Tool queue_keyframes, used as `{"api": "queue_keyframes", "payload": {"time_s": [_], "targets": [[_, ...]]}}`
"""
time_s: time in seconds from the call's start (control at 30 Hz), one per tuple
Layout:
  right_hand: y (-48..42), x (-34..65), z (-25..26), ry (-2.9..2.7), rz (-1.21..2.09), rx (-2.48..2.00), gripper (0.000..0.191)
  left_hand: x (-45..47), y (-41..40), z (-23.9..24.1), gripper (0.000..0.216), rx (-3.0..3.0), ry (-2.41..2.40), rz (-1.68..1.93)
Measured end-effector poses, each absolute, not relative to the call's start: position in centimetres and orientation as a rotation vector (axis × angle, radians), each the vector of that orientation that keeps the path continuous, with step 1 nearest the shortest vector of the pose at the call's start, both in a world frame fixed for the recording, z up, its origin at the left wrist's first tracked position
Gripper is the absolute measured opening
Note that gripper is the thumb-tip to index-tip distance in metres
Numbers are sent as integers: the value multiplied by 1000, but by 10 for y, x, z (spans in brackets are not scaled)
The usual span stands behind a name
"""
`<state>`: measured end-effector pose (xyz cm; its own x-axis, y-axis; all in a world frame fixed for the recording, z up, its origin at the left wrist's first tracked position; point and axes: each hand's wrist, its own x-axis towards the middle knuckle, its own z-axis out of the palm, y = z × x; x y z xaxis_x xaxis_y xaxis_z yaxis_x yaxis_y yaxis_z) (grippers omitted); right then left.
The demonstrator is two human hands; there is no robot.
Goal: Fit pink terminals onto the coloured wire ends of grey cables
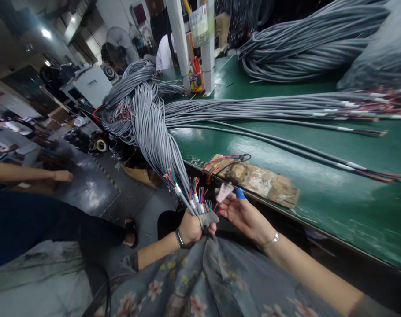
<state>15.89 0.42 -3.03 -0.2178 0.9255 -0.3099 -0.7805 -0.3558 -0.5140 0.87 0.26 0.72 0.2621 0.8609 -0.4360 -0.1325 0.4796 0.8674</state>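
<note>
Holds grey cables (184, 191) closed in the left hand (190, 226), with coloured wires (196, 181) fanning out just beyond the knuckles. Hovers close on the right with the right hand (242, 215), with fingers curled; cannot tell whether pinching a red wire there or just near it.

Could lose the gathered ends through a slackened left grasp, given the likely weight of the grey bundle (150, 116) beyond and left. Could bend or snap thin wires by tugging with the right fingers, or snag on the wooden board (263, 181) just beyond the right hand.

In number: one bracelet at each wrist, beaded left (180, 238), silver right (274, 238); one blue cover (240, 193) on the right thumb; one board; far beyond, one big coil (306, 48); one co-worker's hand (63, 176), well left. Too packed to count: held cables, at least three with white sleeves (196, 198).
</note>
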Motion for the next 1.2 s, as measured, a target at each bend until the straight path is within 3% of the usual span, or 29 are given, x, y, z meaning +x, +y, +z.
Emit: {"api": "queue_keyframes", "payload": {"time_s": [0.37, 0.63, 0.87, 1.03, 1.2], "targets": [[-14, 181, -36, -446, 1717, -899, 44, 18, 7, 1, 48, 803, 998, 810], [-25, 180, -14, -926, 1541, -1057, 35, 6, 0, 1, 53, 889, 952, 791], [-28, 162, 10, -1330, 1413, -1110, 42, -6, -3, 7, 49, 1190, 931, 462], [-29, 163, 10, -1371, 1304, -1139, 44, -6, -3, 0, 46, 1232, 882, 394], [-28, 172, 11, -1332, 1350, -1164, 41, -6, 0, -1, 57, 1118, 741, 480]]}}
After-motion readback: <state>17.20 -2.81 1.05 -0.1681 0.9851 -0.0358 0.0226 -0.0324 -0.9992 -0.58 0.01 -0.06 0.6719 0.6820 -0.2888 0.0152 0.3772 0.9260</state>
